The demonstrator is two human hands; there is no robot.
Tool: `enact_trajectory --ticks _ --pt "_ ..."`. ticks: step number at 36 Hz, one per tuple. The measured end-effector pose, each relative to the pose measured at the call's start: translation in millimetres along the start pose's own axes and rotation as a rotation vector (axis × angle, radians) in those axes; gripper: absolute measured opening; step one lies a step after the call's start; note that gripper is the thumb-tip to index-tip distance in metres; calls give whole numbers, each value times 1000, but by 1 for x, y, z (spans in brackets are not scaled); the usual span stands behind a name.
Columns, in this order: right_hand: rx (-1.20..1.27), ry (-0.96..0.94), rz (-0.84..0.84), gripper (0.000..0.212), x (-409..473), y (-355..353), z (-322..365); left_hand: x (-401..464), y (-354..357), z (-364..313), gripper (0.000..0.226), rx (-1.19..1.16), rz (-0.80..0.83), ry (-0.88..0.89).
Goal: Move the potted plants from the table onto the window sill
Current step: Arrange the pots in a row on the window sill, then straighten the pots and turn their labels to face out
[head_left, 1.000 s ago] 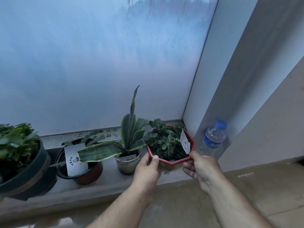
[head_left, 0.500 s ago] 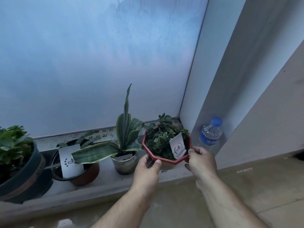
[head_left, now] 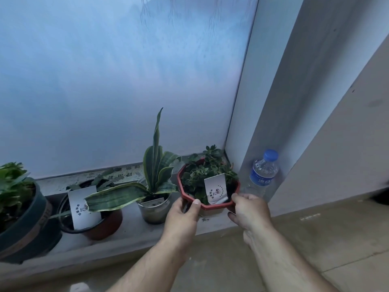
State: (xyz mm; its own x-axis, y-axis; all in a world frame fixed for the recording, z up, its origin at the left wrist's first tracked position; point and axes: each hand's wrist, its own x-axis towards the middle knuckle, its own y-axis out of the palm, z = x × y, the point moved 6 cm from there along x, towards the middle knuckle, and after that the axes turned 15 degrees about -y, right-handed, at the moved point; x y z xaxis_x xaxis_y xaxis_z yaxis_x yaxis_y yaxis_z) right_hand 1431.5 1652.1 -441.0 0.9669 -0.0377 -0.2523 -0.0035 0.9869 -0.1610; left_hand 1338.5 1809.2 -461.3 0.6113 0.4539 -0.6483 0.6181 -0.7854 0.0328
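Observation:
A red octagonal pot [head_left: 214, 205] with small green leaves and a white card stands on the window sill [head_left: 134, 228] near its right end. My left hand [head_left: 183, 216] grips the pot's front-left rim, thumb on top. My right hand [head_left: 248, 209] grips its front-right rim. To the left on the sill stand a snake plant in a metal pot [head_left: 153, 211], a brown pot with a white card [head_left: 99, 222] and a large dark pot with a leafy plant [head_left: 23, 220].
A water bottle with a blue cap [head_left: 263, 175] stands in the corner just right of the red pot. Frosted glass [head_left: 126, 81] rises behind the sill; a wall [head_left: 315, 102] closes the right side. Tiled floor [head_left: 315, 239] lies below.
Both hands have turned the red pot so its white card now faces me, and shifted it slightly back and left on the sill.

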Motion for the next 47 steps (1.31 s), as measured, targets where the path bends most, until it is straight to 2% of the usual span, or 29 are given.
enact_trajectory --ticks 17,21,24,29,35,38,43,47 --pt "46 37 59 11 4 -5 -6 -22 2 -8 18 22 -19 -55" --pt "-157 -169 40 20 -5 -23 25 -34 -2 -4 3 -1 8 -154" --pt "-214 -390 21 17 -25 -33 61 -43 -4 -4 20 15 10 -187" --pt "-115 -511 130 7 -43 -7 88 -71 -10 -29 14 56 24 -86" --pt "-96 -601 290 12 -60 30 105 -102 -39 -74 16 95 -10 168" --pt "-63 -618 319 9 -70 46 109 -114 -62 -87 14 39 -44 213" --pt "26 -622 433 7 -98 96 110 -134 -120 -97 12 -1 -185 267" --pt "52 -588 600 4 -136 149 103 -162 -176 -96 11 -98 -330 282"
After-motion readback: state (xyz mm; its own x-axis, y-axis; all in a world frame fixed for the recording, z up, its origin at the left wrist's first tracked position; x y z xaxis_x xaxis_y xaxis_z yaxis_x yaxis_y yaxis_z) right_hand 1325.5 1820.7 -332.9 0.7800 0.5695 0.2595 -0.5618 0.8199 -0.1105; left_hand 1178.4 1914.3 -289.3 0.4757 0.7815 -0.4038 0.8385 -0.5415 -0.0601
